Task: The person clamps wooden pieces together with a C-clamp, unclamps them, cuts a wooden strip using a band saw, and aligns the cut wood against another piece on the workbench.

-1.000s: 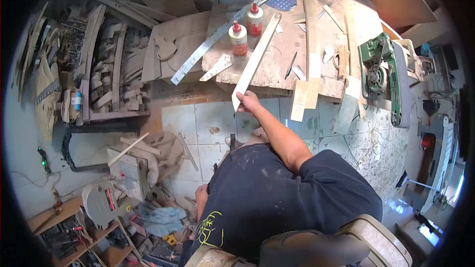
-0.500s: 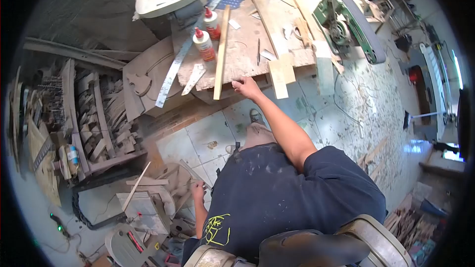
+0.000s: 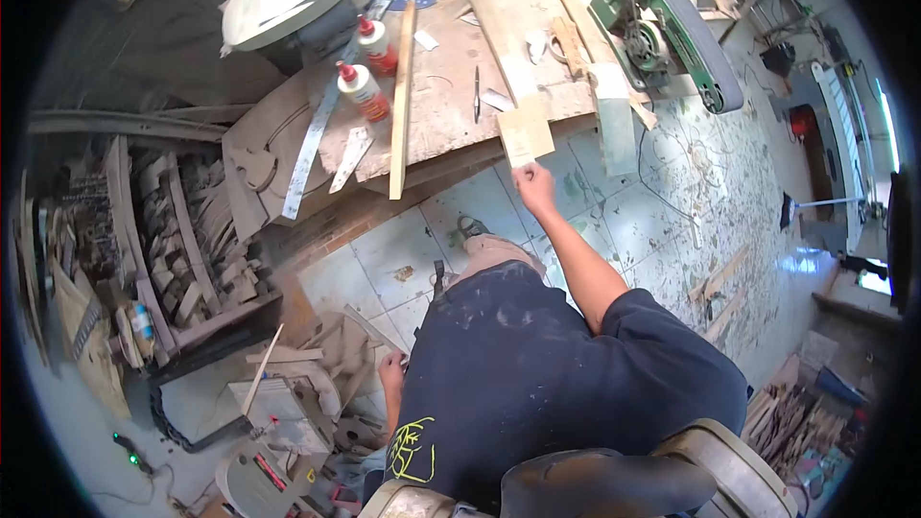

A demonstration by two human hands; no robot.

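Observation:
My right hand [image 3: 533, 186] is at the front edge of the workbench, its fingers closed at the near end of a pale wooden strip [image 3: 518, 146]. This strip juts past the bench edge, with a square light piece of wood [image 3: 539, 132] beside it. My left hand [image 3: 391, 370] hangs low by my side with curled fingers, close to wood scraps [image 3: 331, 355]; what it may hold is hidden. Left of the right hand, a narrow wooden stick [image 3: 403, 101] lies across the bench edge. Two red-capped glue bottles [image 3: 363, 94] [image 3: 377, 46] stand near it.
The workbench [image 3: 451, 86] also carries a long speckled strip [image 3: 312, 153], a pencil-like tool [image 3: 477, 94] and a long board [image 3: 489, 24]. A green belt sander [image 3: 652, 34] stands at its right. Offcuts fill a wooden bin [image 3: 206, 240] at left. A cable [image 3: 662, 197] trails over the tiled floor.
My right hand has moved right along the bench edge to the end of the pale wooden strip. The view has shifted slightly; my left hand stays low by my side.

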